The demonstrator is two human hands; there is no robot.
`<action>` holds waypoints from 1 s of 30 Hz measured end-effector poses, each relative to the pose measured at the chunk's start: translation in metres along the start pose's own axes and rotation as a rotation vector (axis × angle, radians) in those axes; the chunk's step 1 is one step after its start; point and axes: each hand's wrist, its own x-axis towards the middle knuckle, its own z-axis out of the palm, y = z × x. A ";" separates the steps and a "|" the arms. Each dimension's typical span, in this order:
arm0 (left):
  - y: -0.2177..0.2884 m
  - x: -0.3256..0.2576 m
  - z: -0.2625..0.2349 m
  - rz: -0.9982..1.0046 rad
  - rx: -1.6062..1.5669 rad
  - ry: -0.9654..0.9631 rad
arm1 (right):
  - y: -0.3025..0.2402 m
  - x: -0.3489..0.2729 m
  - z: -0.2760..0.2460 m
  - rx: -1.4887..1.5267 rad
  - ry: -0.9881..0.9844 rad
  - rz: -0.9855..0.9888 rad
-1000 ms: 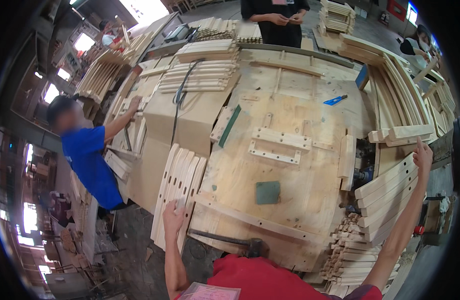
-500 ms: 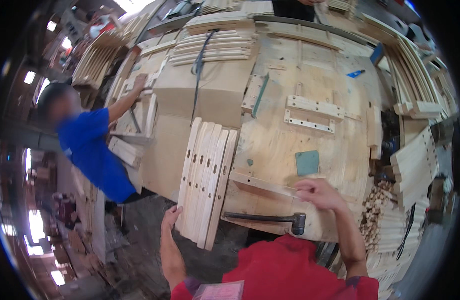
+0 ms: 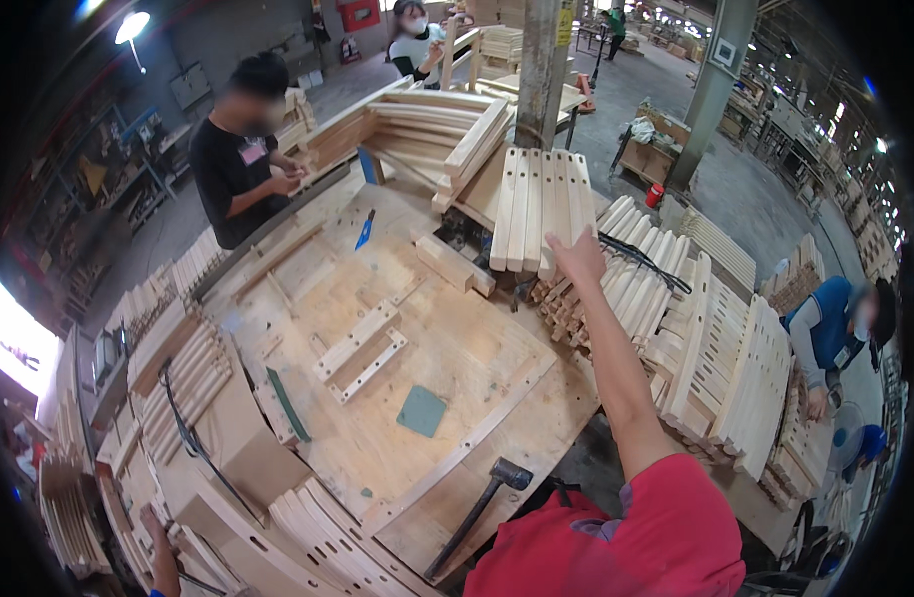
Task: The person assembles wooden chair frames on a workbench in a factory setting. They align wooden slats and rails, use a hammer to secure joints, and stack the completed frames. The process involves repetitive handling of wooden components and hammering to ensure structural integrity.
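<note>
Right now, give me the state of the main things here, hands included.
Right hand: on the near end of the drilled slats; grip unclear
Left hand: out of view
Drilled slats: side by side
Mallet: lying at the bench edge, unheld
Blue tool: lying on the bench, unheld
Green pad: flat on the bench
Strap: lying across sticks

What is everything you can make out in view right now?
holed slats: several, pale, upper middle
workbench: one, pale wood, centre
mallet: one, dark, workbench's near edge
square pad: one, green, on workbench
strip: one, dark green, workbench's left
utility knife: one, blue, workbench's far part
wooden fixture: one, pale, workbench middle
other slats: many, pale, right and lower left
columns: at least two, grey, background
co-workers: at least four, varied clothing, around workbench and beyond
shirt: one, red, lower edge
right hand: one, bare, at holed slats' near end
left hand: not in view
</note>
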 end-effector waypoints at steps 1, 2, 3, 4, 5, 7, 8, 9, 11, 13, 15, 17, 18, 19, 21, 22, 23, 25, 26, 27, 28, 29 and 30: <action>0.001 0.010 0.007 0.049 -0.018 0.006 | -0.004 0.007 0.008 -0.086 0.000 0.020; 0.016 0.015 0.021 0.091 -0.023 0.000 | 0.004 0.013 0.022 -0.188 -0.001 0.046; 0.031 0.018 0.034 0.132 -0.055 -0.027 | 0.016 0.028 0.024 -0.196 0.032 0.094; 0.043 0.020 0.044 0.154 -0.001 -0.079 | 0.033 0.044 0.020 -0.205 0.066 0.143; 0.056 0.024 0.053 0.176 0.052 -0.120 | 0.049 0.062 0.014 -0.208 0.092 0.189; 0.071 0.027 0.071 0.241 0.041 -0.148 | 0.074 0.082 0.016 0.291 -0.278 0.300; 0.077 0.027 0.085 0.285 -0.043 -0.185 | 0.086 0.095 0.012 0.579 -0.396 0.359; 0.080 0.026 0.099 0.317 -0.116 -0.212 | 0.094 0.103 0.011 0.858 -0.532 0.415; 0.089 0.035 0.124 0.393 -0.236 -0.205 | 0.091 0.093 0.033 0.900 -0.520 0.348; 0.112 0.032 0.144 0.418 -0.248 -0.218 | 0.109 0.105 -0.008 0.847 -0.469 0.234; 0.119 0.042 0.139 0.495 -0.021 -0.081 | 0.112 0.062 -0.002 0.715 -0.369 -0.001; 0.108 0.070 0.151 0.549 0.111 0.000 | 0.120 0.026 -0.011 0.700 -0.322 -0.098; 0.116 0.082 0.164 0.527 0.153 -0.026 | 0.125 0.015 -0.020 0.780 -0.389 -0.140; 0.127 0.088 0.176 0.480 0.108 -0.088 | 0.128 0.003 -0.029 0.863 -0.443 -0.168; 0.147 0.103 0.184 0.441 0.103 -0.112 | 0.090 -0.034 -0.024 0.939 -0.556 -0.199; 0.149 0.118 0.187 0.438 0.130 -0.077 | 0.062 -0.059 -0.022 0.985 -0.619 -0.221; 0.150 0.132 0.185 0.434 0.166 -0.038 | 0.041 -0.081 -0.001 0.947 -0.666 -0.309; 0.162 0.149 0.206 0.432 0.230 0.031 | 0.008 -0.117 0.028 0.837 -0.695 -0.499; 0.169 0.156 0.211 0.433 0.273 0.072 | -0.007 -0.129 0.044 0.724 -0.743 -0.532; 0.176 0.163 0.215 0.413 0.326 0.108 | -0.019 -0.136 0.061 0.633 -0.797 -0.544; 0.189 0.167 0.235 0.413 0.358 0.105 | -0.012 -0.128 0.091 0.489 -0.716 -0.584; 0.189 0.172 0.235 0.386 0.414 0.143 | -0.018 -0.128 0.111 0.373 -0.780 -0.591; 0.184 0.172 0.235 0.416 0.452 0.212 | -0.023 -0.125 0.125 0.250 -0.838 -0.592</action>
